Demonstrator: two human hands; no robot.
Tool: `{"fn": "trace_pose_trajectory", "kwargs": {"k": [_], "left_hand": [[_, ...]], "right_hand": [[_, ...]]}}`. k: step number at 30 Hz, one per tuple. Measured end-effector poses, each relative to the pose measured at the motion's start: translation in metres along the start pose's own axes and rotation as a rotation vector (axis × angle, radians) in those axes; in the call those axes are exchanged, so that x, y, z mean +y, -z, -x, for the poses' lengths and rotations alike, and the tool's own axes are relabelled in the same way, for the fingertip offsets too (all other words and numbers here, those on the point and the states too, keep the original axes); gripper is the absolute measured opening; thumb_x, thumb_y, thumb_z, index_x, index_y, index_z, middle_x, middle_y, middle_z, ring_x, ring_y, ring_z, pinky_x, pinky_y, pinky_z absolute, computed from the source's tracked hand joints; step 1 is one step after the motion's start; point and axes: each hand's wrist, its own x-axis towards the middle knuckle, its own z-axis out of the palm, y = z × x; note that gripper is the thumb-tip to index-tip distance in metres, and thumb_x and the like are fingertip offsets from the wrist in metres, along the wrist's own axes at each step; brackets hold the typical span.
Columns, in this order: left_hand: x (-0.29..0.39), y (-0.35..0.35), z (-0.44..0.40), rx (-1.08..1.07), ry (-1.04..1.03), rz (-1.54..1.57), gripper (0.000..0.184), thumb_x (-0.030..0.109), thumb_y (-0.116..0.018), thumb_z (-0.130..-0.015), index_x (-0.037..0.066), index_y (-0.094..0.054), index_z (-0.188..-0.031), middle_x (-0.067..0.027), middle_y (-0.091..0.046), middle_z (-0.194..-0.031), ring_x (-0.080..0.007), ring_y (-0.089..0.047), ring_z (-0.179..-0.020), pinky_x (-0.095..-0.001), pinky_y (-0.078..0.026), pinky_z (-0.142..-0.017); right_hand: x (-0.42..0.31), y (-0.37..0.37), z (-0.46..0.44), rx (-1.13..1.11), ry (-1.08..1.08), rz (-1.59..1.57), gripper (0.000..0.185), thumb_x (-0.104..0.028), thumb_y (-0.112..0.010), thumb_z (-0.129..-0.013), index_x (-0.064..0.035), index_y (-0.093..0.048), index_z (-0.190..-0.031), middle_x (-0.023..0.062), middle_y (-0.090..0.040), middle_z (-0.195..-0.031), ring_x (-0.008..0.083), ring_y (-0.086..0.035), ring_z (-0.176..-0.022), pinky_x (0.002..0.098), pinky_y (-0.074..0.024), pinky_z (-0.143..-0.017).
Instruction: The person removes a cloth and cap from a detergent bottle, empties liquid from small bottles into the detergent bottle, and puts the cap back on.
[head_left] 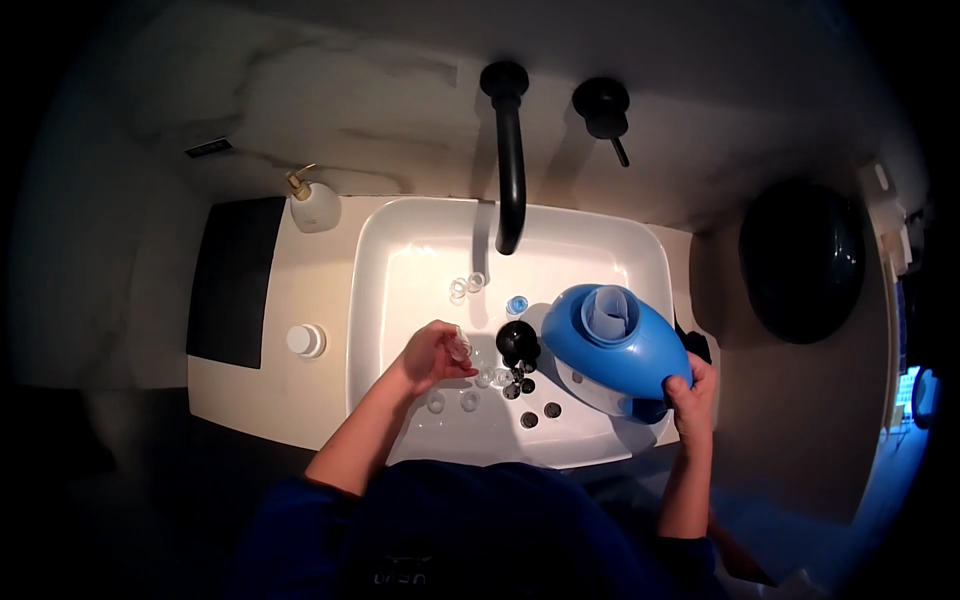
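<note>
My left hand [432, 357] is closed around a small clear jar [461, 345], holding it over the left part of the white sink [368, 270]. My right hand [692, 396] grips a large blue detergent bottle [640, 345] at its right end. The bottle lies tilted over the sink's right side, its pale spout [609, 314] facing up. Between my hands are the round black drain stopper [517, 341] and several small black caps [529, 420]. More small clear jars [469, 401] lie near my left hand. A small round blue piece [517, 305] sits behind the stopper.
A black wall faucet [510, 170] reaches over the sink, with a black lever handle [603, 108] to its right. On the left counter stand a soap dispenser [316, 208], a white lidded jar [305, 341] and a dark mat [235, 285]. A black oval object [802, 262] is at right.
</note>
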Motion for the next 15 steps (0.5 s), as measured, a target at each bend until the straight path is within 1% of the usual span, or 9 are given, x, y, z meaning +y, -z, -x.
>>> {"fn": "trace_pose_trajectory", "kwargs": {"k": [1,5,7,9,10,11,13,14,15], "left_hand": [[0.000,-0.004,0.001,-0.002,-0.013,-0.050,0.028,0.027,-0.047,-0.089,0.006,-0.054,-0.072,-0.0061,-0.056,-0.069,-0.0193,-0.062,-0.071,-0.0406,-0.056,-0.076],[0.006,-0.022,0.012,0.041,-0.096,-0.139,0.022,0.020,-0.049,-0.091,0.006,-0.054,-0.076,-0.0046,-0.056,-0.075,-0.0157,-0.062,-0.075,-0.0370,-0.057,-0.077],[0.007,-0.027,0.016,0.148,-0.142,-0.134,0.011,0.014,-0.055,-0.090,0.005,-0.057,-0.084,-0.0040,-0.058,-0.085,-0.0128,-0.061,-0.080,-0.0343,-0.057,-0.078],[0.006,-0.032,0.018,0.187,-0.181,-0.167,0.007,0.011,-0.058,-0.088,0.005,-0.059,-0.091,-0.0042,-0.058,-0.090,-0.0126,-0.061,-0.084,-0.0323,-0.057,-0.078],[0.004,-0.034,0.018,0.226,-0.208,-0.207,0.012,0.008,-0.061,-0.086,0.004,-0.061,-0.097,-0.0044,-0.058,-0.094,-0.0124,-0.060,-0.087,-0.0303,-0.056,-0.078],[0.002,-0.034,0.019,0.224,-0.210,-0.202,0.012,0.008,-0.061,-0.086,0.004,-0.061,-0.097,-0.0044,-0.058,-0.094,-0.0124,-0.060,-0.087,-0.0303,-0.056,-0.078],[-0.003,-0.035,0.019,0.186,-0.469,-0.554,0.028,0.005,-0.067,-0.082,0.003,-0.060,-0.109,-0.0053,-0.057,-0.105,-0.0109,-0.057,-0.094,-0.0277,-0.054,-0.079],[-0.002,-0.040,0.021,0.182,-0.471,-0.550,0.028,0.005,-0.067,-0.082,0.003,-0.060,-0.109,-0.0053,-0.057,-0.105,-0.0109,-0.057,-0.094,-0.0277,-0.054,-0.079],[0.000,-0.050,0.028,0.188,-0.559,-0.612,0.031,0.005,-0.068,-0.081,0.003,-0.060,-0.110,-0.0041,-0.057,-0.105,-0.0105,-0.057,-0.094,-0.0266,-0.053,-0.080]], "right_hand": [[0.000,0.000,0.001,-0.006,-0.005,0.000,0.055,-0.047,-0.080,-0.067,0.0026,-0.062,-0.082,0.0002,-0.059,-0.073,0.0070,-0.051,-0.067,0.0215,-0.0417,-0.062],[-0.004,-0.002,-0.001,-0.036,-0.020,0.016,0.054,-0.045,-0.081,-0.066,0.0026,-0.062,-0.083,0.0009,-0.059,-0.073,0.0073,-0.051,-0.067,0.0216,-0.0420,-0.062],[-0.011,-0.006,-0.003,-0.042,-0.030,0.025,0.051,-0.041,-0.082,-0.066,0.0027,-0.062,-0.081,0.0011,-0.059,-0.072,0.0071,-0.051,-0.066,0.0211,-0.0420,-0.062],[-0.018,-0.010,-0.004,-0.070,-0.020,0.039,0.050,-0.040,-0.082,-0.066,0.0028,-0.062,-0.081,0.0012,-0.059,-0.072,0.0070,-0.051,-0.066,0.0210,-0.0419,-0.061],[-0.021,-0.012,-0.004,-0.088,-0.017,0.048,0.048,-0.038,-0.082,-0.066,0.0030,-0.062,-0.081,0.0013,-0.059,-0.072,0.0070,-0.051,-0.066,0.0209,-0.0418,-0.061],[-0.024,-0.015,-0.005,-0.089,-0.004,0.053,0.045,-0.034,-0.083,-0.065,0.0032,-0.061,-0.078,0.0012,-0.058,-0.068,0.0068,-0.050,-0.063,0.0210,-0.0416,-0.058],[-0.032,-0.018,-0.007,-0.118,-0.012,0.106,0.044,-0.032,-0.083,-0.064,0.0031,-0.061,-0.076,0.0019,-0.058,-0.066,0.0071,-0.051,-0.061,0.0214,-0.0423,-0.056],[-0.036,-0.019,-0.007,-0.143,-0.021,0.157,0.042,-0.031,-0.084,-0.063,0.0030,-0.061,-0.073,0.0026,-0.059,-0.064,0.0074,-0.052,-0.059,0.0218,-0.0431,-0.054],[-0.040,-0.021,-0.008,-0.145,-0.017,0.163,0.042,-0.031,-0.084,-0.063,0.0030,-0.061,-0.073,0.0026,-0.059,-0.064,0.0074,-0.052,-0.059,0.0218,-0.0431,-0.054]]}}
